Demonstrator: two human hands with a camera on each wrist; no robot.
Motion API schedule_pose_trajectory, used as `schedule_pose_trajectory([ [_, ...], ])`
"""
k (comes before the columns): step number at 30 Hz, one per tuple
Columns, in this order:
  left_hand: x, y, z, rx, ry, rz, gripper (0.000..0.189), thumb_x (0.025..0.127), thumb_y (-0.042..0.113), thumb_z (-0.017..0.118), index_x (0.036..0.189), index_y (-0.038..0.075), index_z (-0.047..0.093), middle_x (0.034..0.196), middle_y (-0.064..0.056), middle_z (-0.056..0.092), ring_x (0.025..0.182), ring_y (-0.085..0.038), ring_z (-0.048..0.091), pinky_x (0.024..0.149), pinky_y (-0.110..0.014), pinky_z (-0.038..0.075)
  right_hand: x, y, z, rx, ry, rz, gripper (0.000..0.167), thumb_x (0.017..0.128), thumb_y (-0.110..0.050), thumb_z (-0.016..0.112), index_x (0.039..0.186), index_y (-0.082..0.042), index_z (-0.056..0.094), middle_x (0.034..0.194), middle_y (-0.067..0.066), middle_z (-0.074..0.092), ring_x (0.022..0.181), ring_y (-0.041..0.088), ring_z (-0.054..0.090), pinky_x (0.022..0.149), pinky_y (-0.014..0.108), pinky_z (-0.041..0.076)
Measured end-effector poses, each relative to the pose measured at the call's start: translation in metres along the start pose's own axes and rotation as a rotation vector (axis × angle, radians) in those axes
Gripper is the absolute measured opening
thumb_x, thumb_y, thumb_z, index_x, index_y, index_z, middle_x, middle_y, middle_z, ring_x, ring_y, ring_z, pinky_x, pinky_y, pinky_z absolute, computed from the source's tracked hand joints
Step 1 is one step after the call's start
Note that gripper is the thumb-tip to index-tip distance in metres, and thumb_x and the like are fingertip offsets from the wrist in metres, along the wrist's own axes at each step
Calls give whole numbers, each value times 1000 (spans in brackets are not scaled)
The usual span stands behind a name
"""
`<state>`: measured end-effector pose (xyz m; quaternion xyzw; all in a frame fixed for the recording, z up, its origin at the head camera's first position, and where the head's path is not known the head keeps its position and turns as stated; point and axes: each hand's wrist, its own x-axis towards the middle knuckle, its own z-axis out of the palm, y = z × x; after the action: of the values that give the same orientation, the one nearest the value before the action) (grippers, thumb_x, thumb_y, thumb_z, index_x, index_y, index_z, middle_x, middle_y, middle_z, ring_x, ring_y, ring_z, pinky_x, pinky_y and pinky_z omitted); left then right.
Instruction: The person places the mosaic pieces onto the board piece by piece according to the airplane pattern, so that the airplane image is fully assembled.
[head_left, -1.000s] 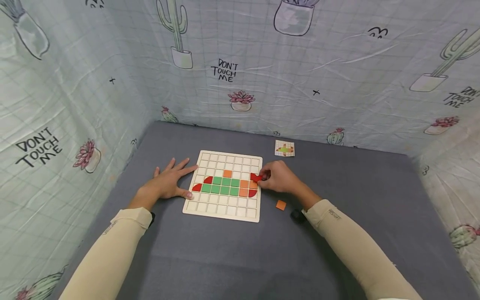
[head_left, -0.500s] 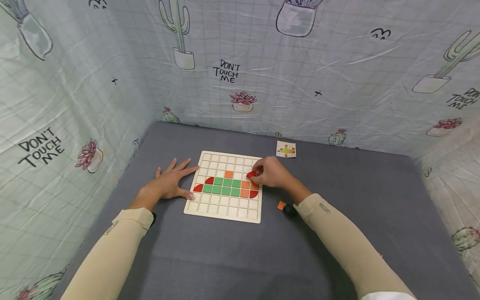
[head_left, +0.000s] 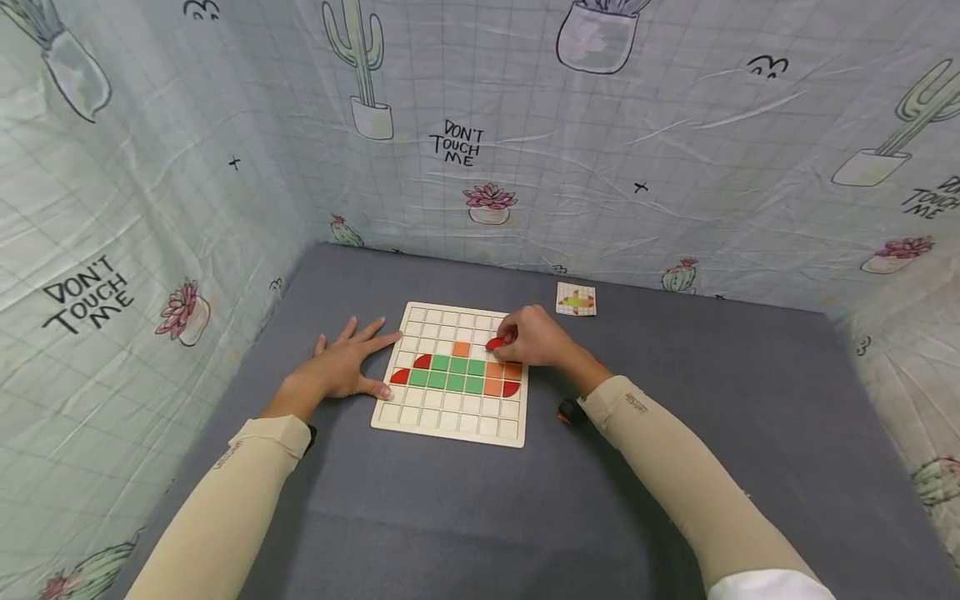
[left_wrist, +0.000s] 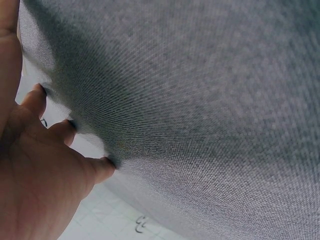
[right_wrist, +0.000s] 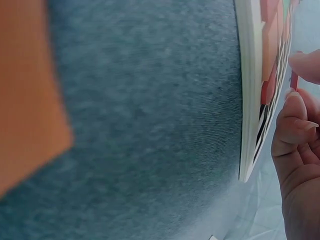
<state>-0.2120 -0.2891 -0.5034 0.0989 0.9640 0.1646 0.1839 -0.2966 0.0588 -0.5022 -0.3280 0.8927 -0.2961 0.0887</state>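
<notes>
A pale wooden grid board (head_left: 450, 421) lies on the grey table. My left hand (head_left: 341, 371) rests spread beside it, thumb and index finger on its left edge. My right hand (head_left: 536, 337) pinches a red rounded tile (head_left: 495, 343) over the board's right part; in the right wrist view this red tile (right_wrist: 294, 80) appears edge-on between thumb and fingertips. Green square tiles (head_left: 456, 365) fill the middle of two rows, with orange square tiles (head_left: 493, 387) right of them. Red quarter-round tiles (head_left: 400, 377) sit at the row ends. One orange tile (head_left: 461, 349) sits above the green ones.
A small pattern card (head_left: 576, 299) lies behind the board to the right. A loose orange tile (right_wrist: 30, 115) is on the table close to the right wrist, mostly covered in the head view by a black object (head_left: 572, 412) at that wrist. Patterned cloth (head_left: 637, 125) walls the table's back and sides.
My right hand has moved left and slightly away over the board, carrying the red tile from the right edge inward. The left hand stays on the left edge.
</notes>
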Motion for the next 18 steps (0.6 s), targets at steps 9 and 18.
schedule_pose_trajectory([
  [9, 2, -1, 1, 12, -1, 0, 111, 77, 65, 81, 167, 34, 25, 178, -8, 6, 162, -50, -3, 118, -84, 3, 11, -2, 2, 9, -5, -8, 14, 83, -12, 83, 93, -3, 81, 82, 5, 76, 73, 12, 64, 67, 24, 50],
  [18, 1, 0, 0, 11, -5, 0, 111, 77, 65, 81, 167, 34, 25, 178, -8, 6, 162, -50, -3, 118, -84, 3, 20, -7, 4, 18, -30, 2, 20, 84, -15, 86, 97, -1, 81, 86, 8, 77, 76, 15, 66, 70, 26, 52],
])
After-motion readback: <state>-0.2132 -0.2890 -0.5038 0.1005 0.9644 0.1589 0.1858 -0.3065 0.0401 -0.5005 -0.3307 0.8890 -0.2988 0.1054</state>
